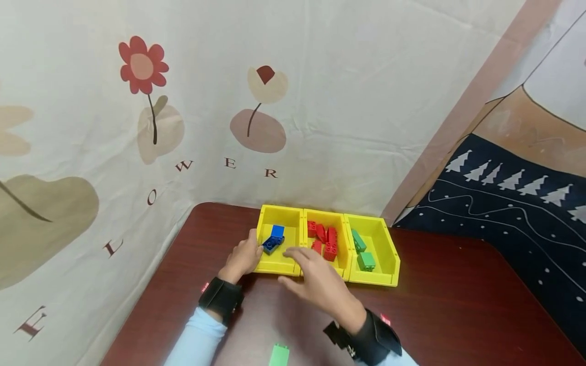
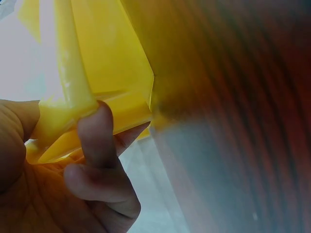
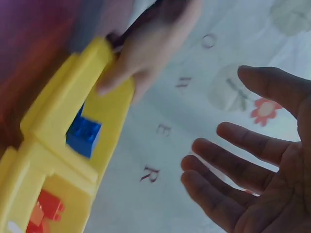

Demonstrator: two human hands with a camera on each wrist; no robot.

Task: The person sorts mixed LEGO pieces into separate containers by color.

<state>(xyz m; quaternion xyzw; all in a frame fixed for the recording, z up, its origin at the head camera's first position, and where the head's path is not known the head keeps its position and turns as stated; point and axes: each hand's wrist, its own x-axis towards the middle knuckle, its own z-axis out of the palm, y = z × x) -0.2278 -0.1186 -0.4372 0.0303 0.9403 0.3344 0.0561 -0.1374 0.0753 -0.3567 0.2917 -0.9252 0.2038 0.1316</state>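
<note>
My left hand [image 1: 242, 258] grips the left wall of the leftmost yellow bin [image 1: 293, 223], thumb and fingers round its edge in the left wrist view. Two blue bricks [image 1: 277, 232] lie together inside that bin. Over the front of the left and middle bins is my right hand [image 1: 318, 282], its fingers spread and holding nothing. In the right wrist view its palm and extended fingers show beside the bins. The middle yellow bin [image 1: 339, 218] has several red bricks [image 1: 330, 251]. Two green bricks [image 1: 366, 261] lie in the right yellow bin [image 1: 386, 259].
A light green brick [image 1: 279, 356] lies on the dark red-brown table [image 1: 439, 305] at the near edge of the head view. Behind the joined bins hangs a white cloth [image 1: 339, 127] with printed flowers and letters. A dark blue patterned cloth [image 1: 526, 223] hangs at the right.
</note>
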